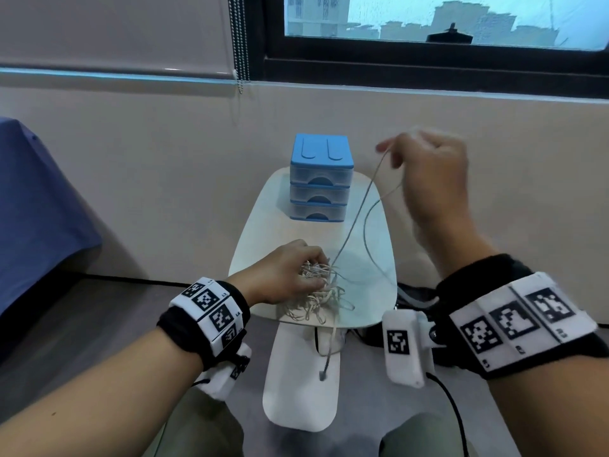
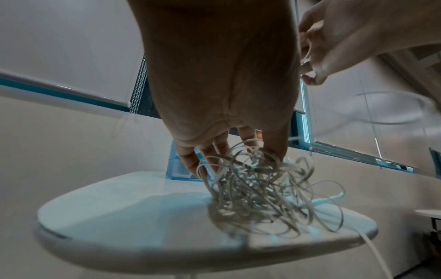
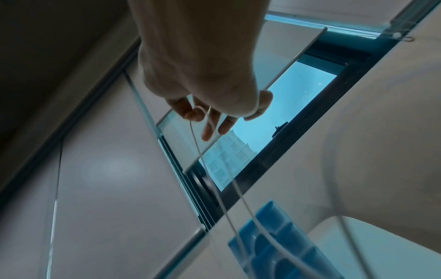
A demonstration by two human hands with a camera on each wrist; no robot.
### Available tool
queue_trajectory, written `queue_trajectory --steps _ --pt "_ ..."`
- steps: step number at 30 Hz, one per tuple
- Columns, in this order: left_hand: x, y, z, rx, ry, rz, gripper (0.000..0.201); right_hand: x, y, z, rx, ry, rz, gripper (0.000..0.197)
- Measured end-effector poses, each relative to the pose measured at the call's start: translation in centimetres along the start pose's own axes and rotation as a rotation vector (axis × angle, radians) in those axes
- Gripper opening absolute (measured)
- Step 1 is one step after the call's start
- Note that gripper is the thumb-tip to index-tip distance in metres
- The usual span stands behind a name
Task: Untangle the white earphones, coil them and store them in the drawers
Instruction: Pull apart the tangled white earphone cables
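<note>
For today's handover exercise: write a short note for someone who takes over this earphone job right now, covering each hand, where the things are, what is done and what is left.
Left hand: holds the tangle down on the table.
Right hand: raised, pinching a cord drawn up out of the tangle.
Drawers: at the table's far end, all three closed.
One cord end hangs over the near edge.
Done: one strand partly pulled free.
Left: finish untangling, coil, open a drawer, store.

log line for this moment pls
left hand holds earphone tangle on table | right hand lifts strand | drawers closed
</note>
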State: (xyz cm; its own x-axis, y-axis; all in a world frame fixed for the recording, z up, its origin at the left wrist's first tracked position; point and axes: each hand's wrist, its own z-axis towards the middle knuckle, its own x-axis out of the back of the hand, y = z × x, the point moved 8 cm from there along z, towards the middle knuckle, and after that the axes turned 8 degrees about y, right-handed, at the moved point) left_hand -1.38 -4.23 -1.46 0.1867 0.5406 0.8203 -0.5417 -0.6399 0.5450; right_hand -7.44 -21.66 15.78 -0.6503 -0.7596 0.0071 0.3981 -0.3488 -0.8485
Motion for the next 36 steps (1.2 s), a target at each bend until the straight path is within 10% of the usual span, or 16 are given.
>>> queue_trajectory --steps 7,14,21,24,28,36 --pt "0.4 -0.8 -0.3 0.03 -0.001 0.012 0.03 4.9 -2.9 1.7 -0.04 0.256 0.662 0.026" --pt "0.9 -1.1 -0.7 0.076 0.001 -0.017 0.033 6.7 3.0 1.3 -0.124 0.264 0.278 0.026" --pt "2.3 -1.1 -1.0 0.127 0.145 0.0 0.034 6.5 15.2 -1.8 -0.39 -0.157 -0.636 0.033" --pt "2.3 -1.6 -1.1 0.193 0.134 0.038 0.036 5.1 16.0 -3.4 -0.275 -0.276 -0.883 0.022" --pt "1.4 -1.6 -1.4 0.267 0.098 0.039 0.034 -0.2 13.2 -5.6 -0.049 -0.397 -0.671 0.021" --pt "0.5 -1.8 -2.2 0.317 0.083 0.0 0.034 -5.9 15.2 -9.4 -0.137 -0.64 -0.598 0.017"
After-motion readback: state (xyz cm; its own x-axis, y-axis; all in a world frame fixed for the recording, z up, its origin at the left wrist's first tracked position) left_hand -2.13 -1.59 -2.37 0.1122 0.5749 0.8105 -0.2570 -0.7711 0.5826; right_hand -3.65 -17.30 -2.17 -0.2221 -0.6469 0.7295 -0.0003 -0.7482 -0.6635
